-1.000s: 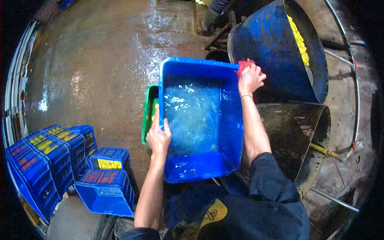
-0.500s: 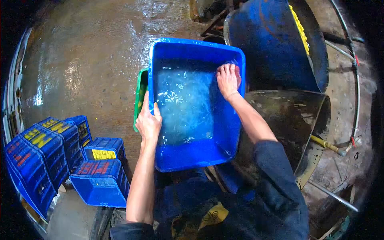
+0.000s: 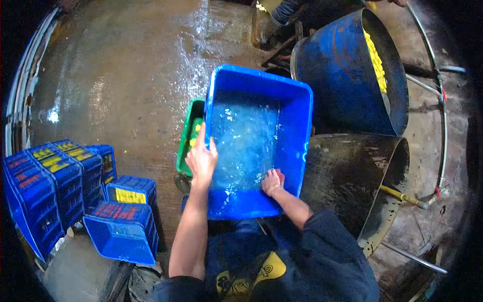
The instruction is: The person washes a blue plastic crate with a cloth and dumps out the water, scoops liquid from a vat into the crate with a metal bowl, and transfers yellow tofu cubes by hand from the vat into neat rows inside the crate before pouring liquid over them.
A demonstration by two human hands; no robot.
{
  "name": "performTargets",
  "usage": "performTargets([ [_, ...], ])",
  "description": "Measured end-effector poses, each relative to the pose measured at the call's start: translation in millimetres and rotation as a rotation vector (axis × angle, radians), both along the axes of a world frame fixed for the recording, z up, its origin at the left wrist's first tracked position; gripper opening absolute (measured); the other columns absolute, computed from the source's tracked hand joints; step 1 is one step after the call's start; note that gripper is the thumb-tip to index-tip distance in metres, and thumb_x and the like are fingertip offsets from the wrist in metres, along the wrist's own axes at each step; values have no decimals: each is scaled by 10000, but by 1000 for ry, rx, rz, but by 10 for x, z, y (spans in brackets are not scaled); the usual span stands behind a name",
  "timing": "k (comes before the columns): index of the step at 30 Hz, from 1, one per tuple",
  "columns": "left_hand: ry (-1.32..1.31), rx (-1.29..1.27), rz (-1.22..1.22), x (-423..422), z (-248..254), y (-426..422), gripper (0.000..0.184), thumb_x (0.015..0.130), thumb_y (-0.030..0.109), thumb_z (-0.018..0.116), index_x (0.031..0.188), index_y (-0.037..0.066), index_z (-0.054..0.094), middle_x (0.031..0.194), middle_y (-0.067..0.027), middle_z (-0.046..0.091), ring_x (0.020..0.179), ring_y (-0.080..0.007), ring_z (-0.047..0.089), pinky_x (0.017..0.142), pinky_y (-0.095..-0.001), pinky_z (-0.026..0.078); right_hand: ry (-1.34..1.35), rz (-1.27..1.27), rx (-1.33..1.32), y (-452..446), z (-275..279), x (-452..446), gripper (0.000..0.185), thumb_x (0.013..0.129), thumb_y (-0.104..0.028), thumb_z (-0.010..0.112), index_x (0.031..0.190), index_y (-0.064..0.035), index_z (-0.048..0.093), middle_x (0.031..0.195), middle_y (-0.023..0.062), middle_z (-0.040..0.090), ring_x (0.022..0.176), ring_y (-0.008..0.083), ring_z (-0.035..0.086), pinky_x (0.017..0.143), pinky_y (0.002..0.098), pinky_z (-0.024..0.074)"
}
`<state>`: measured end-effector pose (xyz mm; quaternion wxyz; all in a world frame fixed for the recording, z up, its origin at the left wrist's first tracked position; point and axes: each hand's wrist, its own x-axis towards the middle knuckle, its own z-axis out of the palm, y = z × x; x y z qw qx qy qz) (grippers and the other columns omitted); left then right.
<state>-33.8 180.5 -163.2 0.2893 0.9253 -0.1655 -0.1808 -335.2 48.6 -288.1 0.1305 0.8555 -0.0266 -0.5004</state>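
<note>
Left grip (image 3: 201, 163): we grasp the left rim of the blue tub (image 3: 296, 116).
Right grip (image 3: 272, 182): we clasp a reddish cloth (image 3: 281, 177), partly hidden, inside the tub towards its near right corner.
Tub: before our body, holding water (image 3: 239, 146); the green container (image 3: 183, 146) is just left of it.
Washing step: we seem to be wiping the tub's inside.
Next move: probably calls for steadying the rim while pressing the cloth.
Change: our cloth hand leaves the tub's far right corner; our other hand stays.
</note>
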Motion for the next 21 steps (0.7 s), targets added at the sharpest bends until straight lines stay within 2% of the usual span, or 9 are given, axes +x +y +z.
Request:
performTargets([
  [3, -5, -16, -9, 64, -80, 6, 543, 850, 273, 572, 1368, 278, 410, 947, -185, 664, 719, -413, 634, 646, -512, 504, 8, -189, -10, 69, -337, 55, 286, 804, -393, 517, 843, -172, 694, 958, 33, 644, 936, 254, 544, 792, 426, 405],
  [8, 35, -30, -54, 69, -17, 36, 538, 861, 275, 551, 1374, 274, 392, 1094, -173, 631, 749, -413, 637, 667, -514, 511, 9, -826, 119, 292, -312, 169, 404, 775, -481, 527, 833, -116, 689, 899, 59, 683, 788, 271, 654, 670, 427, 521],
  [9, 55, -40, -47, 101, -16, 71, 531, 858, 282, 555, 1368, 258, 407, 1073, -178, 636, 790, -418, 631, 698, -517, 500, 37, -1068, 161, 405, -55, 401, 420, 769, -453, 504, 824, -93, 712, 874, 95, 699, 811, 235, 681, 740, 387, 533],
  [10, 84, -56, -38, 106, -18, 71, 525, 855, 289, 558, 1361, 242, 422, 1052, -182, 640, 831, -424, 624, 728, -520, 490, 230, -1121, 289, 481, 475, 821, 395, 735, -442, 559, 827, -94, 722, 786, 103, 694, 742, 227, 673, 703, 378, 531],
  [13, 130, -71, -34, 117, -37, 85, 535, 847, 300, 568, 1359, 240, 425, 1056, -185, 639, 833, -410, 631, 730, -506, 499, -20, -1117, 541, 743, 696, 930, 335, 721, -373, 617, 858, -83, 717, 782, 87, 693, 724, 205, 654, 699, 351, 515],
  [14, 102, -116, -35, 119, -68, 100, 556, 831, 293, 585, 1357, 195, 431, 1077, -195, 631, 859, -405, 628, 750, -495, 500, -222, -1246, 663, 738, 858, 1039, 303, 741, -338, 620, 856, -72, 708, 799, 91, 692, 747, 200, 651, 707, 348, 508],
  [17, 211, -225, -6, 68, -192, 200, 641, 827, 301, 590, 1388, 118, 340, 1317, -175, 477, 1091, -396, 540, 888, -478, 461, -777, -1500, 918, 617, 1655, 1677, 172, 807, -137, 591, 920, -44, 681, 789, 46, 672, 749, 119, 609, 684, 284, 489],
  [18, 205, -270, 11, 43, -156, 250, 683, 829, 306, 596, 1389, 58, 295, 1360, -197, 402, 1141, -410, 497, 914, -470, 448, -862, -1453, 853, 519, 1946, 1973, 199, 830, -120, 596, 996, -31, 660, 850, 40, 670, 775, 102, 599, 698, 276, 488],
  [21, 152, -317, 42, -262, -255, 530, 685, 836, 295, 589, 1342, -54, 288, 1378, -235, 335, 1202, -420, 433, 957, -460, 419, -1238, -1220, 1101, 471, 2580, 2950, 310, 867, -154, 606, 1143, -15, 575, 1038, 107, 645, 955, 147, 585, 854, 304, 464],
])
